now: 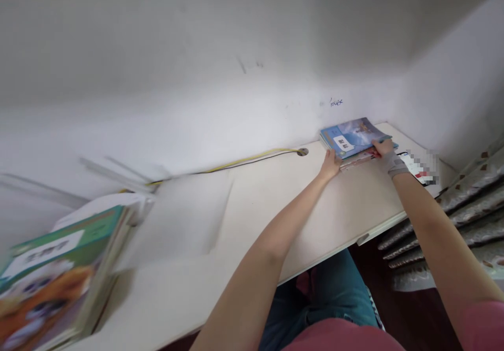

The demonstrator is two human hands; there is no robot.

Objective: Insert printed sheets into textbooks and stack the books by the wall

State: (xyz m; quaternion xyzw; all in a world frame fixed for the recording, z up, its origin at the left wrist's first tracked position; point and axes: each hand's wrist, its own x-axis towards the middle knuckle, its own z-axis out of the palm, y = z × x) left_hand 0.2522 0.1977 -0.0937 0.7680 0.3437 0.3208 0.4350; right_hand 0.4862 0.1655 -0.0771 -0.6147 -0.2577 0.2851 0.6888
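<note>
A small stack of books (354, 133) with a blue cover on top lies against the wall at the right end of the desk. My left hand (331, 163) grips the near left corner of the stack, its thumb up along the edge. At the near right corner, my right hand (384, 149) is closed on the books, with thumb and fingers at the cover's edge. The fingers beneath the books are partly hidden. A pale band wraps my right wrist.
A thick pile of books (66, 256) with a green cover stands at the left, blurred. Yellow and black cables (252, 158) run along the wall to a round hole (302, 152) in the white desk (275, 199). A phone (413, 167) lies right of my hand. A patterned curtain (472, 209) hangs at right.
</note>
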